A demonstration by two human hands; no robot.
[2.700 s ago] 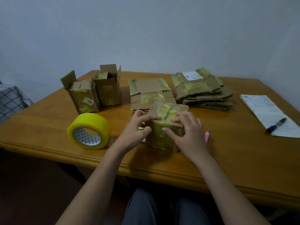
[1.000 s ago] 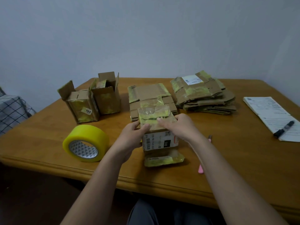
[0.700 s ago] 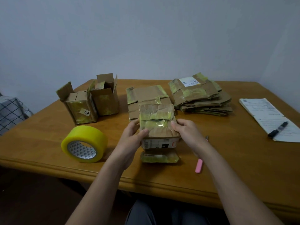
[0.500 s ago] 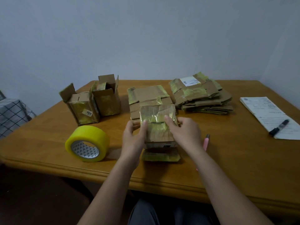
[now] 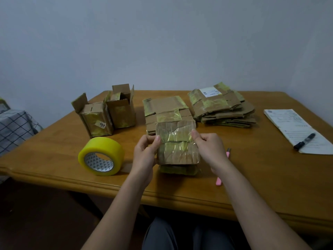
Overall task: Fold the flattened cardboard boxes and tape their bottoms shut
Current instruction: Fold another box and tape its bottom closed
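Observation:
A small brown cardboard box [image 5: 177,143] with old yellow tape on it is held just above the table's front middle. My left hand [image 5: 146,152] grips its left side, thumb on top. My right hand [image 5: 209,148] pinches its right upper edge. One flap [image 5: 178,169] hangs below the box, near the tabletop. A roll of yellow tape [image 5: 100,158] lies left of my hands. Two stacks of flattened boxes sit behind, one in the middle [image 5: 165,107] and one to the right [image 5: 221,105].
Two folded-up boxes [image 5: 108,112] stand at the back left with open flaps. A pink cutter [image 5: 221,177] lies by my right wrist. Paper sheets [image 5: 292,127] with a black marker [image 5: 304,140] lie at the right. The wooden table's [image 5: 270,186] front edge is near me.
The box was stood on the table, then tipped and lifted toward me. Its labelled face has turned out of sight and my hands shifted to its sides.

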